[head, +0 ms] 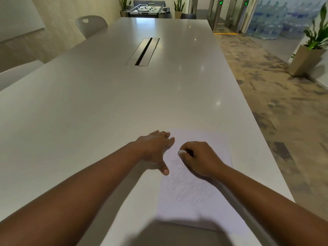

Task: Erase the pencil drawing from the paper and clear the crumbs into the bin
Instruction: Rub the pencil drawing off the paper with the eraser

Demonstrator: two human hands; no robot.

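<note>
A white sheet of paper [209, 141] lies near the front right edge of the long white table [106, 96]. Faint pencil scribbles [188, 189] cover its middle. My left hand [156, 150] rests flat on the paper's left edge, fingers straight and thumb spread toward me. My right hand [200, 158] pinches a small white eraser [182, 152] and presses it on the upper part of the scribble. No bin is in view, and crumbs are too small to make out.
A metal cable hatch [143, 51] is set into the table's middle. Grey chairs [91, 25] stand along the left side. The table's right edge drops to patterned carpet [266, 89], where a planter [307, 59] stands. A dark shadow lies at the paper's near edge.
</note>
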